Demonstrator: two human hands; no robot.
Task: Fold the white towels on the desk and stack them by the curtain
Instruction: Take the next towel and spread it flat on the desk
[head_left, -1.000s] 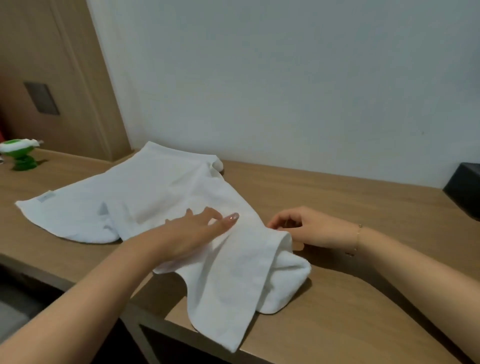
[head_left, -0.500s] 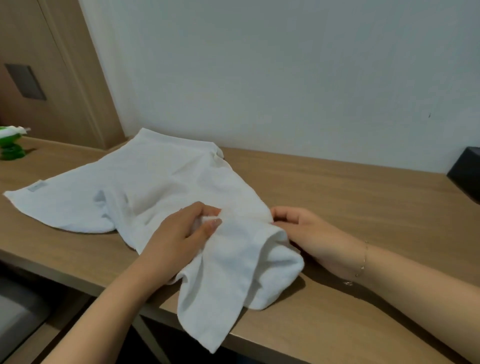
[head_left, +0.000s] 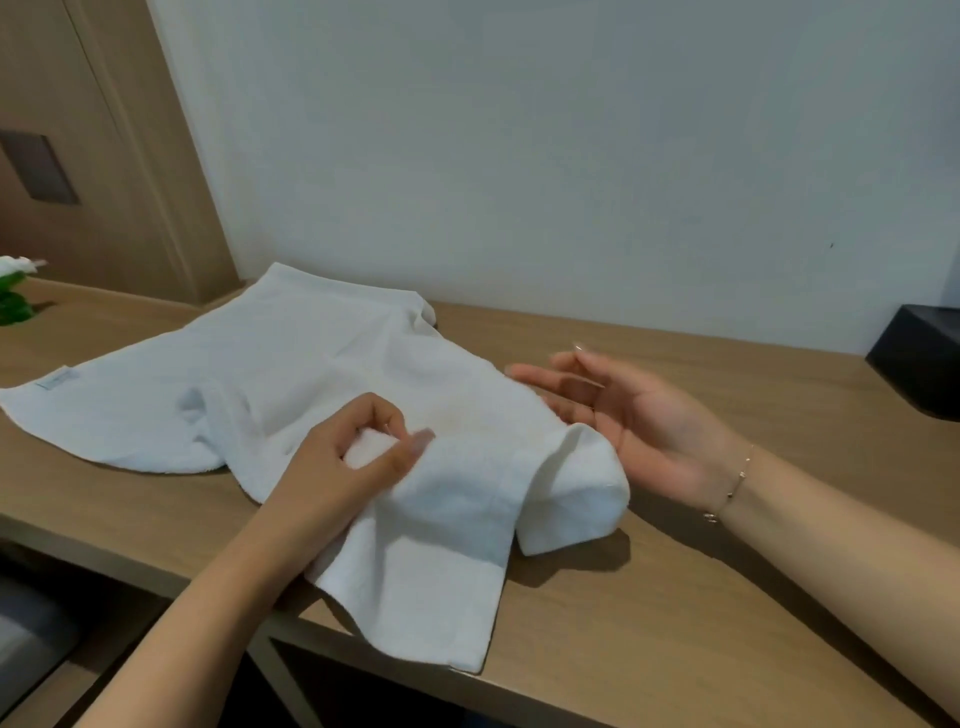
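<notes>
White towels (head_left: 291, 374) lying rumpled and unfolded on the wooden worktop (head_left: 675, 587)

They are spreading from the back wall toward the front edge, one corner hanging over that edge and a small label showing at the far left corner. A bunched fold is rising near the middle, and a rolled lump is sitting at the right end.
</notes>
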